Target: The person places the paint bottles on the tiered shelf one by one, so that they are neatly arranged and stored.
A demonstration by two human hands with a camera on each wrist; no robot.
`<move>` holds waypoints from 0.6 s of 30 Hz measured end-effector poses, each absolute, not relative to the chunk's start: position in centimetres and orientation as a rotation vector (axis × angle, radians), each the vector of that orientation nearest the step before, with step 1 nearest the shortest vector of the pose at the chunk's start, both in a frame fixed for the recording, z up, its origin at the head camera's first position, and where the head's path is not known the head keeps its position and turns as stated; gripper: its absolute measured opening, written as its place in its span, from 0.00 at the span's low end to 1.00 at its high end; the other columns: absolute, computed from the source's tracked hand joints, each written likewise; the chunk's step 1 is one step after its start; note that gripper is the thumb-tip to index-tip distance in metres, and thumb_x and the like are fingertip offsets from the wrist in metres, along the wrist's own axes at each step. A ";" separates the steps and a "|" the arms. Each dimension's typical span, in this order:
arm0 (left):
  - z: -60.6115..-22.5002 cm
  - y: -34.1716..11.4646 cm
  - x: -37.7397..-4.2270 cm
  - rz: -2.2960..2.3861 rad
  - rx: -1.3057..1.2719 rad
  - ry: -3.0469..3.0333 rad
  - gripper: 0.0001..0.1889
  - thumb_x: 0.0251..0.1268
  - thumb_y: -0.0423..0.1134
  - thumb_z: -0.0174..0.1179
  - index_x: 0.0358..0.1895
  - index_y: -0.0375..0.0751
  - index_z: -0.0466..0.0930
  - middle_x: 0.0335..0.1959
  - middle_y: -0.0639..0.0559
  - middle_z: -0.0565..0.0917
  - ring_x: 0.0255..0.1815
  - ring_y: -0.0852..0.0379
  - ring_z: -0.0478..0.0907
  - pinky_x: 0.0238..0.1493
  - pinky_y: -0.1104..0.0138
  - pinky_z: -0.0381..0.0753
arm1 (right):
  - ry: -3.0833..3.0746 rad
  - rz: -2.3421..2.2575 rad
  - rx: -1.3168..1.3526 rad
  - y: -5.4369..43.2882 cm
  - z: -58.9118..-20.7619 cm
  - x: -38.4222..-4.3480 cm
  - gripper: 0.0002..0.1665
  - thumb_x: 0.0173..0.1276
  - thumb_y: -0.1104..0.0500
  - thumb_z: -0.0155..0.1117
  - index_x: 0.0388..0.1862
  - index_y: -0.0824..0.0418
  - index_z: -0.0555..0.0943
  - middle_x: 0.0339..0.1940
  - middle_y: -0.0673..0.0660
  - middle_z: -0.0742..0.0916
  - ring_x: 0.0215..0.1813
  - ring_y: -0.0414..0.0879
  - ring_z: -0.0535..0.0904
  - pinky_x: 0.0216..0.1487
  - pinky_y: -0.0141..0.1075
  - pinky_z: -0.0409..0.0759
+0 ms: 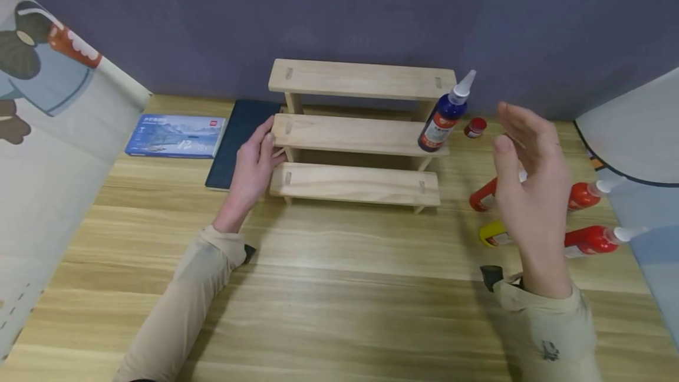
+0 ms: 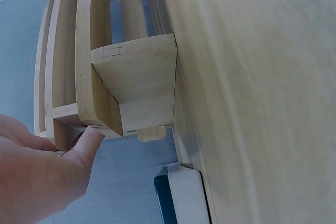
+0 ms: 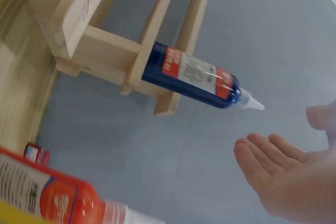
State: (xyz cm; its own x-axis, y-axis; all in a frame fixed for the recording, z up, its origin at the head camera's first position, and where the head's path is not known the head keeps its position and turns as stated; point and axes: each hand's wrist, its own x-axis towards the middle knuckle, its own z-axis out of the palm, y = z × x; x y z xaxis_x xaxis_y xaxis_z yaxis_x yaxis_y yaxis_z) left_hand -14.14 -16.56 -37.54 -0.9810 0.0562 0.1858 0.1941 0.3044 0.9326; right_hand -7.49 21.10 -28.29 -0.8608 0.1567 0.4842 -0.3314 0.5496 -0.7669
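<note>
A three-tier wooden display stand (image 1: 355, 134) is on the table, and my left hand (image 1: 254, 161) grips the left end of its middle tier. The left wrist view shows that hand's thumb and fingers (image 2: 84, 148) around the plank end. On the right end of the middle tier a blue paint bottle (image 1: 442, 119) with a white pointed nozzle stands upright. My right hand (image 1: 536, 181) is raised to the right of this bottle, fingers extended and apart from it, holding nothing. In the right wrist view, the open palm (image 3: 294, 177) faces the nozzle side of the bottle.
Right of the stand are red bottles (image 1: 591, 240), a yellow bottle (image 1: 494, 233) partly behind my right hand, and a small red-lidded jar (image 1: 475, 128). A flat blue box (image 1: 175, 135) and a dark flat case (image 1: 225, 161) lie at left. A grey-blue wall (image 1: 361, 10) rises behind.
</note>
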 end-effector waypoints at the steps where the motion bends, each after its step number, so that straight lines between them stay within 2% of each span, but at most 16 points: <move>1: -37.5 -16.5 -14.1 -1.775 -0.237 -2.436 0.27 0.92 0.38 0.39 0.85 0.30 0.55 0.79 0.31 0.67 0.71 0.36 0.76 0.65 0.53 0.84 | -2.280 1.264 0.139 21.4 -28.3 -7.1 0.25 0.85 0.60 0.60 0.76 0.63 0.76 0.73 0.54 0.82 0.74 0.45 0.76 0.80 0.37 0.71; 7: -37.6 -16.6 -14.1 -1.765 -0.234 -2.442 0.27 0.92 0.38 0.39 0.85 0.31 0.56 0.79 0.31 0.68 0.71 0.36 0.77 0.65 0.53 0.85 | -2.269 1.215 0.142 23.3 -28.9 -5.3 0.23 0.85 0.60 0.61 0.75 0.60 0.78 0.70 0.56 0.83 0.72 0.43 0.78 0.79 0.35 0.72; 11: -37.6 -16.6 -14.2 -1.748 -0.232 -2.454 0.27 0.92 0.38 0.40 0.85 0.31 0.56 0.78 0.32 0.68 0.70 0.36 0.77 0.65 0.53 0.85 | -2.286 1.188 0.090 24.6 -29.6 -4.1 0.23 0.85 0.63 0.60 0.74 0.63 0.78 0.71 0.57 0.83 0.73 0.41 0.77 0.80 0.34 0.69; 14: -37.6 -16.6 -14.3 -1.749 -0.231 -2.453 0.27 0.92 0.38 0.40 0.85 0.31 0.56 0.79 0.32 0.68 0.70 0.36 0.77 0.64 0.53 0.85 | -2.347 1.132 0.037 25.2 -30.1 -3.5 0.24 0.84 0.66 0.58 0.75 0.65 0.77 0.72 0.56 0.82 0.73 0.39 0.75 0.78 0.30 0.70; 18: -37.6 -16.6 -14.3 -1.752 -0.230 -2.450 0.27 0.92 0.38 0.40 0.85 0.31 0.56 0.79 0.31 0.68 0.70 0.36 0.78 0.64 0.53 0.85 | -2.396 1.088 0.007 26.0 -30.8 -2.9 0.25 0.84 0.67 0.57 0.76 0.65 0.76 0.74 0.54 0.81 0.64 0.33 0.78 0.73 0.25 0.71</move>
State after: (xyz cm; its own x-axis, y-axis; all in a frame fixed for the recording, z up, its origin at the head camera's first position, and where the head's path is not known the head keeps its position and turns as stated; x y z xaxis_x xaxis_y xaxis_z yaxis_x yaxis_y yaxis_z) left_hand -14.30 -16.57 -37.58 -0.9812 0.0533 0.1856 0.1928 0.3183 0.9282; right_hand -2.89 26.01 -30.83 -0.8725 0.1978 0.4469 -0.2063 0.6799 -0.7037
